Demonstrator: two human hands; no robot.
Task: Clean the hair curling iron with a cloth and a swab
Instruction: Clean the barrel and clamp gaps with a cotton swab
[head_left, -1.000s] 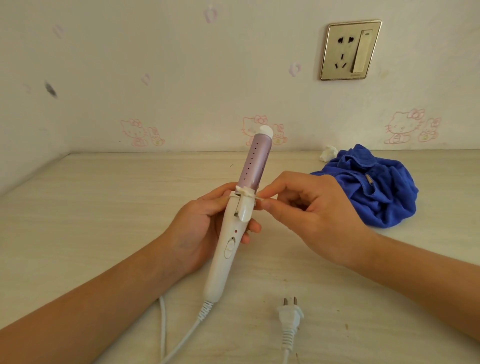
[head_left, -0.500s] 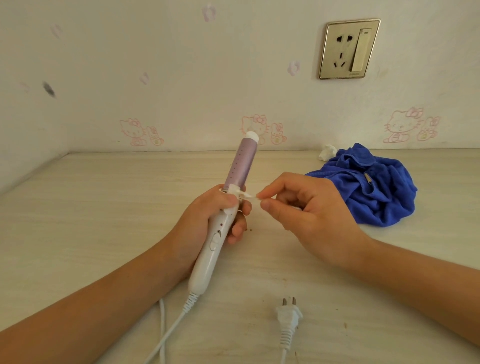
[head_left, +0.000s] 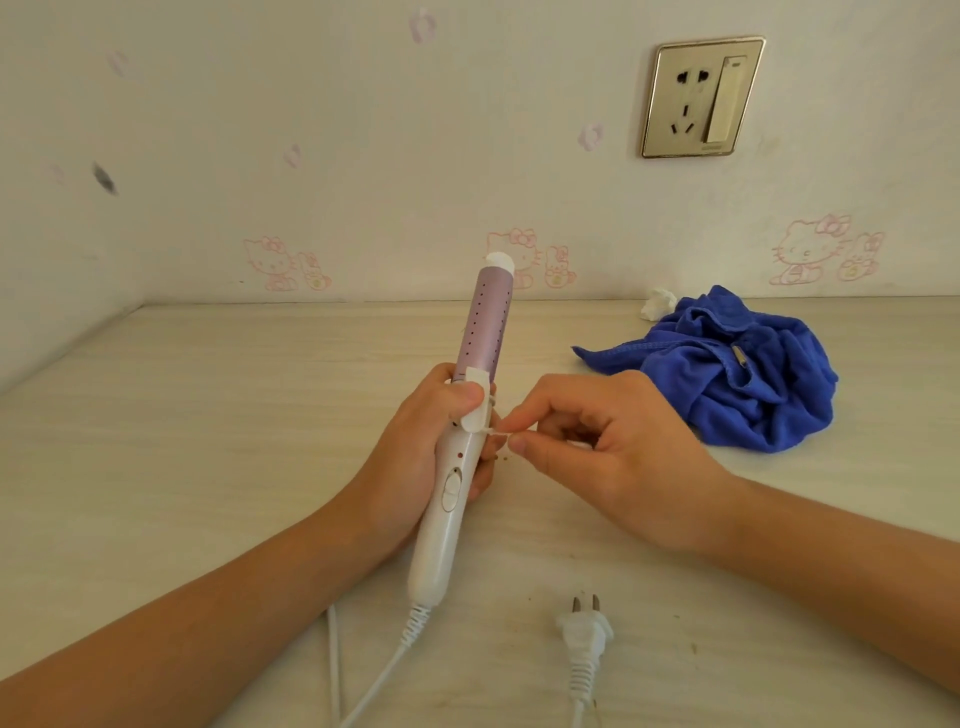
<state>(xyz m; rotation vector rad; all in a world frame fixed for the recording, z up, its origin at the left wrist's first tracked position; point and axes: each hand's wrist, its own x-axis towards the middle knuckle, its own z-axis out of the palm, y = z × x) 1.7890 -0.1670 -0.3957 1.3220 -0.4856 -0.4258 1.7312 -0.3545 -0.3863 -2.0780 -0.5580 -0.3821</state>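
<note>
Left grip (head_left: 415, 441) clasps one curling iron (head_left: 485, 332) upright; right grip (head_left: 613, 457) pinches one swab (head_left: 496, 431) touching its clamp; one cloth (head_left: 727, 384) lies apart on the bench (head_left: 208, 415).

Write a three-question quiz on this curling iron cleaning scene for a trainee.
1. True or false: the plug lies on the table, out of the wall socket.
2. Which hand grips the curling iron?
3. The right hand pinches: A the plug, B the swab, C the curling iron.
Key: 1 true; 2 the left hand; 3 B.
</note>
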